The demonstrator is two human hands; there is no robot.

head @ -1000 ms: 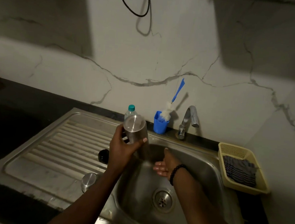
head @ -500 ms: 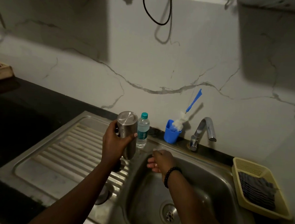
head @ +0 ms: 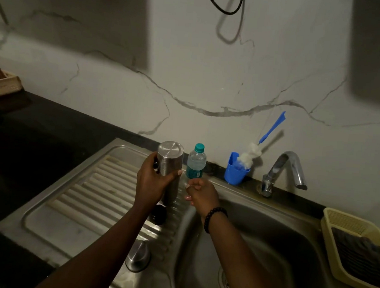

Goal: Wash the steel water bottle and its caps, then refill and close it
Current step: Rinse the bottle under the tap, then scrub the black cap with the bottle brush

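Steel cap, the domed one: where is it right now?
In the head view the steel cap lies on the drainboard near its front edge, just left of the sink basin, beneath the left forearm and in front of the black cap.

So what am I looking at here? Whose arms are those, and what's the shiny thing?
The camera sits on a person's head, looking down, so those are their own arms. The left hand grips the steel water bottle, turned upside down over the ridged draining board. The right hand holds nothing, beside the plastic water bottle. On the board lie a black cap and a steel cap. Further back, a brush stands in a blue cup near the tap.
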